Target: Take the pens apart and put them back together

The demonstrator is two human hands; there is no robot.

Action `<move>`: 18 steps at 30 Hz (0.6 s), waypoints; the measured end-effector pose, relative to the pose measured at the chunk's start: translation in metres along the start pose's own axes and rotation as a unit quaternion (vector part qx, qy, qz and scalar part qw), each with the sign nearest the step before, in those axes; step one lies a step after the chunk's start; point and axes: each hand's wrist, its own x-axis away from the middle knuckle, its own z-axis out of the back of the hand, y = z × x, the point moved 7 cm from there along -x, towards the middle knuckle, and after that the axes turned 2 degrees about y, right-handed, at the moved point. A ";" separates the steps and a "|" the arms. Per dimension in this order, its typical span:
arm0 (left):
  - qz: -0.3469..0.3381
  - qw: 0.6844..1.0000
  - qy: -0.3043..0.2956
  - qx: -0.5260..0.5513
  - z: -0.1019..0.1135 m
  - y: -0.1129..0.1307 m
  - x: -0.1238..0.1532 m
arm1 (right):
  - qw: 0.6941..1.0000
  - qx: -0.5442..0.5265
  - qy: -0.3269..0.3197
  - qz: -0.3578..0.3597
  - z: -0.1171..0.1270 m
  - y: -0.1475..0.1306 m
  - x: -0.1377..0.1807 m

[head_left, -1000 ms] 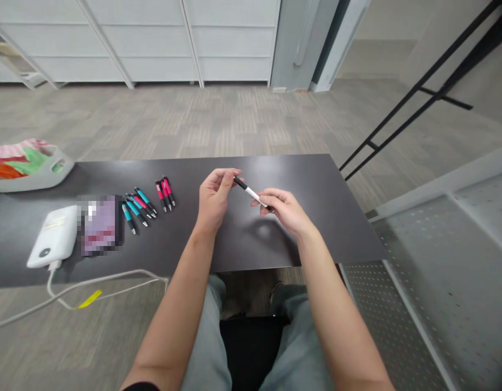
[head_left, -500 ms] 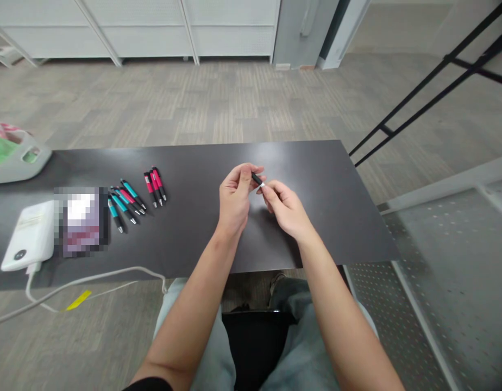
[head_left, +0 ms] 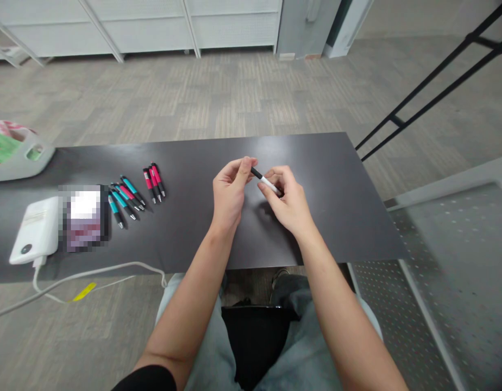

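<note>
Above the middle of the dark table (head_left: 324, 217), both my hands hold one black and white pen (head_left: 264, 181). My left hand (head_left: 230, 190) pinches its black end with fingertips. My right hand (head_left: 287, 200) is closed round the white part, which runs into its fingers. To the left on the table lie several pens: a group of pink and black pens (head_left: 154, 183) and a group of teal and pink pens (head_left: 124, 197).
A white power bank (head_left: 35, 231) with a white cable (head_left: 92, 274) lies at the table's left, beside a blurred dark object (head_left: 85, 216). A grey tray with coloured contents (head_left: 14, 155) sits at the far left. A perforated metal surface (head_left: 458, 282) lies to the right.
The hands drew together on the pen, then parted a little so more of it shows. The view shifted slightly; the pens on the table have not moved.
</note>
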 end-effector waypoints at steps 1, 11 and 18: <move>0.002 1.000 -0.006 0.000 -0.001 0.001 0.000 | 1.000 0.005 -0.005 -0.005 0.000 0.001 0.000; 0.016 0.999 0.008 -0.028 0.005 0.006 -0.002 | 1.000 -0.016 -0.018 -0.016 -0.006 -0.001 -0.002; -0.056 0.993 0.020 -0.102 0.032 0.023 -0.019 | 1.000 -0.004 0.000 -0.018 0.001 -0.002 -0.003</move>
